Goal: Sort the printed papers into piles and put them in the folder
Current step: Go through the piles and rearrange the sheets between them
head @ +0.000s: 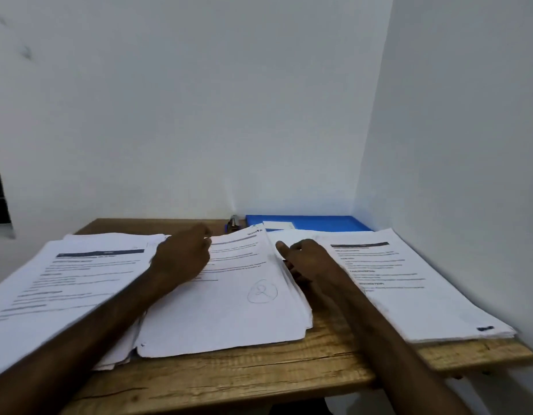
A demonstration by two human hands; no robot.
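The sorting looks nearly done: thin white papers lie in a left pile (64, 280), a middle pile (229, 313) and a right pile (409, 283) on the rough wooden table (259, 375). The smooth blue folder (322, 223) lies flat by the wall, waiting to be filled. The left hand (181, 259) rests on the middle pile, fingers too blurry to tell, and the right hand (307, 259) curls round its side edge.

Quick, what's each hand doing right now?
Left hand: rests on the middle pile, fingers bent; grip cannot be told.
Right hand: fingers curled round the middle pile's right edge, holding it.
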